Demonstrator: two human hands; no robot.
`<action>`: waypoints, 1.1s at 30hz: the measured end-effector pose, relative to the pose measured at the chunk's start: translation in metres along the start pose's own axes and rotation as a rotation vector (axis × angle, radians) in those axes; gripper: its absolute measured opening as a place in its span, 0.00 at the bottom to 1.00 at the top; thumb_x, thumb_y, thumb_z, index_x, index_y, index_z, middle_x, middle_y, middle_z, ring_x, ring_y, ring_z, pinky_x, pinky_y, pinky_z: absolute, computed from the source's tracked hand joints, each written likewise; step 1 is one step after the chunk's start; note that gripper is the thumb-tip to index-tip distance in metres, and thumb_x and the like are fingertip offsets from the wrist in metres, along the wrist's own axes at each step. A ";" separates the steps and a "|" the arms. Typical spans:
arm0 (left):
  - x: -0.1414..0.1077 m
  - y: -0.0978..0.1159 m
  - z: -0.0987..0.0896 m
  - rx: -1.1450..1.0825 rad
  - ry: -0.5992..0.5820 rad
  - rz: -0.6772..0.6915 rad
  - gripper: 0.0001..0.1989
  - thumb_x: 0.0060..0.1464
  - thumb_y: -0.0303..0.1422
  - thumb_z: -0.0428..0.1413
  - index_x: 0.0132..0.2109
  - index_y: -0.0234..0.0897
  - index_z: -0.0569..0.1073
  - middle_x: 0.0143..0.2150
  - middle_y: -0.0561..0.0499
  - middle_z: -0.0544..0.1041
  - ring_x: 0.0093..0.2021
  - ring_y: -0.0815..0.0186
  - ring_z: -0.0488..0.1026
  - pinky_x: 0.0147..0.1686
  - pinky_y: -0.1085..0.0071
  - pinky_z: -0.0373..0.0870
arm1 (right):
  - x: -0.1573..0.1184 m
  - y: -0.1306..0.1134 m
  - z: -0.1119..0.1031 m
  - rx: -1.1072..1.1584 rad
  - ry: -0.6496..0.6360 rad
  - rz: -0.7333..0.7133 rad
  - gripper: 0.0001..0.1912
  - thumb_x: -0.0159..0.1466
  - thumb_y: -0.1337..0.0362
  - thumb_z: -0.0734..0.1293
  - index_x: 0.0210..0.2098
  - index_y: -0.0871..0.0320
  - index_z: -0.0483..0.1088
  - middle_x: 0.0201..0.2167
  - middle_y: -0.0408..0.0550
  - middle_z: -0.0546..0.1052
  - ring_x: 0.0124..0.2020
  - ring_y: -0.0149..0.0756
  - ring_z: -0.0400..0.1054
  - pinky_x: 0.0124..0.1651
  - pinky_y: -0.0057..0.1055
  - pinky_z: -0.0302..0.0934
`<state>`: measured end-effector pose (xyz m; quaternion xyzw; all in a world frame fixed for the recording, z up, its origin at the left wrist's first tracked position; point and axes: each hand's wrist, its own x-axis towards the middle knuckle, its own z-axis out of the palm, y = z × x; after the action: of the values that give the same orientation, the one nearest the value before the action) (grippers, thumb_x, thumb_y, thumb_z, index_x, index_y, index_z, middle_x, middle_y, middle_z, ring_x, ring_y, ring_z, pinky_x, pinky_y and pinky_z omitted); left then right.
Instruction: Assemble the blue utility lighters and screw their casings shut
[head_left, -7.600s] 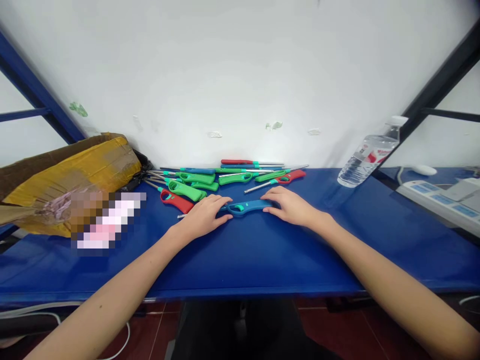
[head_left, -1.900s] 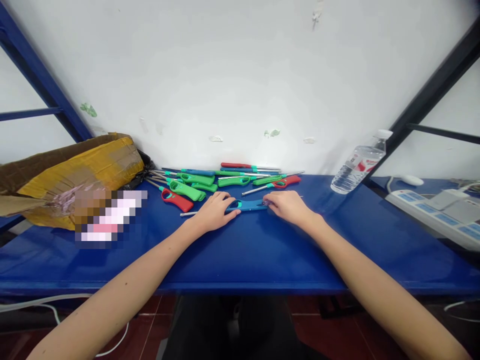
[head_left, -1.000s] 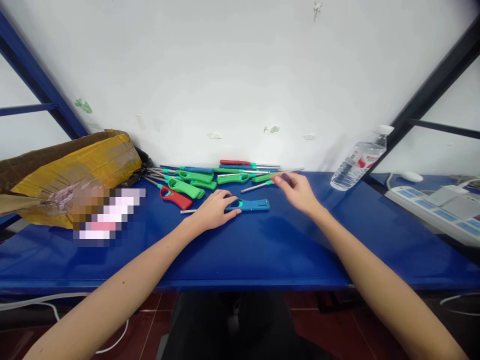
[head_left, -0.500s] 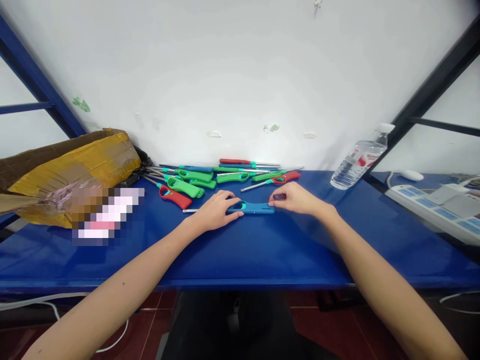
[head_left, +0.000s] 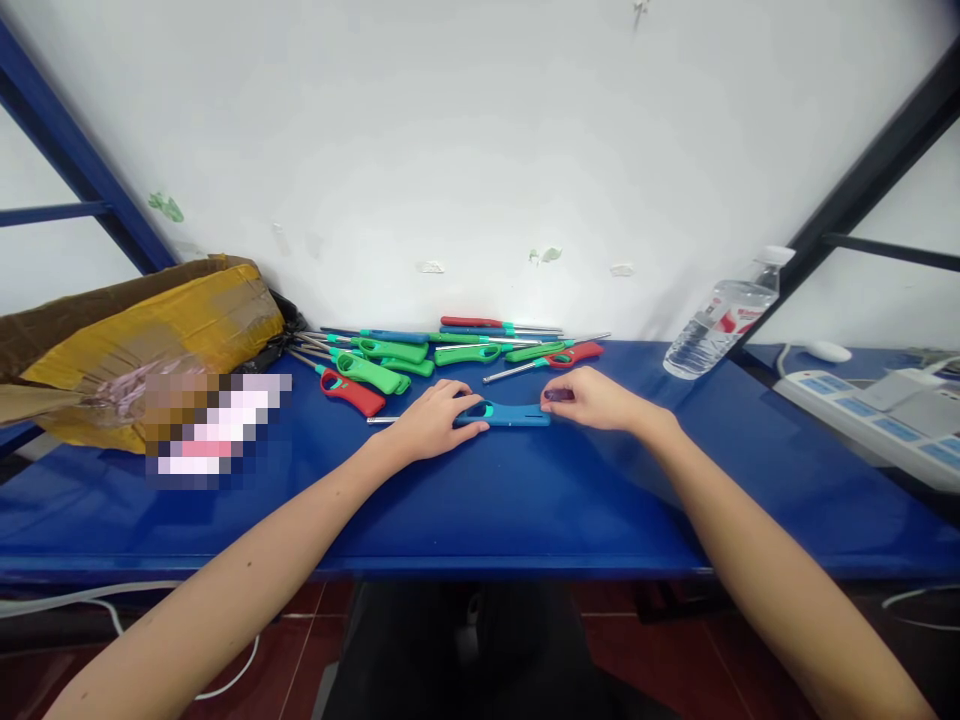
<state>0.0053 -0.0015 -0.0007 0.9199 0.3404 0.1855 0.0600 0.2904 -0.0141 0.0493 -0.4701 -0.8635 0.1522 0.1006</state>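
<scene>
A blue lighter (head_left: 517, 414) with a metal tube lies flat on the blue table (head_left: 480, 510), its tube toward the left. My left hand (head_left: 433, 420) grips it around the trigger end, thumb on the near side and fingers on the far side. At the handle's right end is my right hand (head_left: 585, 398), its fingers closed on a small dark purple piece (head_left: 559, 396). Behind both hands, several green lighters (head_left: 371, 374), red lighters (head_left: 352, 392) and blue ones lie in a loose pile along the wall.
On the left a torn cardboard box (head_left: 150, 340) with yellow tape stands beside a blurred patch. A clear water bottle (head_left: 720, 320) leans at the back right, near a white power strip (head_left: 870, 415). Metal frame posts rise on both sides.
The whole view has shifted very slightly. Both hands stay at the blue lighter, and the purple piece shows a little more between my right fingers.
</scene>
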 end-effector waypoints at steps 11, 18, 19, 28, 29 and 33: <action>0.001 0.003 -0.001 0.001 -0.010 -0.004 0.21 0.64 0.45 0.51 0.56 0.37 0.74 0.54 0.40 0.72 0.55 0.53 0.68 0.56 0.57 0.66 | 0.000 0.004 0.002 -0.009 -0.010 -0.006 0.13 0.64 0.59 0.62 0.33 0.60 0.76 0.23 0.45 0.72 0.23 0.31 0.61 0.29 0.29 0.52; 0.000 0.003 -0.002 0.020 -0.023 -0.009 0.21 0.64 0.45 0.51 0.56 0.36 0.73 0.54 0.41 0.72 0.54 0.54 0.68 0.56 0.57 0.66 | -0.001 0.001 0.001 0.023 -0.034 0.002 0.13 0.65 0.60 0.61 0.34 0.60 0.75 0.25 0.45 0.73 0.24 0.32 0.62 0.30 0.29 0.53; 0.000 0.003 -0.002 0.020 -0.023 -0.010 0.21 0.64 0.45 0.51 0.56 0.36 0.73 0.54 0.41 0.72 0.54 0.54 0.68 0.56 0.57 0.66 | -0.001 0.001 0.001 0.029 -0.037 0.002 0.13 0.65 0.60 0.61 0.34 0.60 0.75 0.25 0.46 0.73 0.24 0.33 0.62 0.30 0.29 0.53; 0.001 0.003 -0.001 0.019 -0.019 -0.019 0.21 0.64 0.45 0.51 0.56 0.37 0.74 0.54 0.41 0.72 0.54 0.54 0.68 0.57 0.57 0.65 | 0.001 0.003 0.002 -0.087 0.003 0.027 0.11 0.64 0.62 0.63 0.33 0.59 0.76 0.25 0.47 0.76 0.24 0.33 0.63 0.29 0.29 0.52; 0.001 0.003 -0.001 0.021 -0.019 -0.020 0.21 0.64 0.45 0.51 0.56 0.37 0.74 0.54 0.41 0.72 0.54 0.54 0.68 0.57 0.57 0.65 | 0.001 0.002 0.002 -0.103 0.010 0.026 0.11 0.64 0.61 0.63 0.32 0.59 0.76 0.25 0.47 0.76 0.24 0.33 0.64 0.29 0.29 0.52; 0.000 0.003 -0.001 0.026 -0.016 -0.020 0.21 0.64 0.45 0.51 0.56 0.37 0.74 0.54 0.41 0.71 0.54 0.54 0.68 0.57 0.57 0.66 | 0.001 -0.001 0.003 -0.178 0.058 0.033 0.10 0.62 0.65 0.65 0.31 0.57 0.79 0.25 0.46 0.78 0.25 0.33 0.66 0.30 0.29 0.53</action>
<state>0.0070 -0.0036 0.0009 0.9186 0.3513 0.1732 0.0525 0.2879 -0.0150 0.0467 -0.4955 -0.8626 0.0627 0.0807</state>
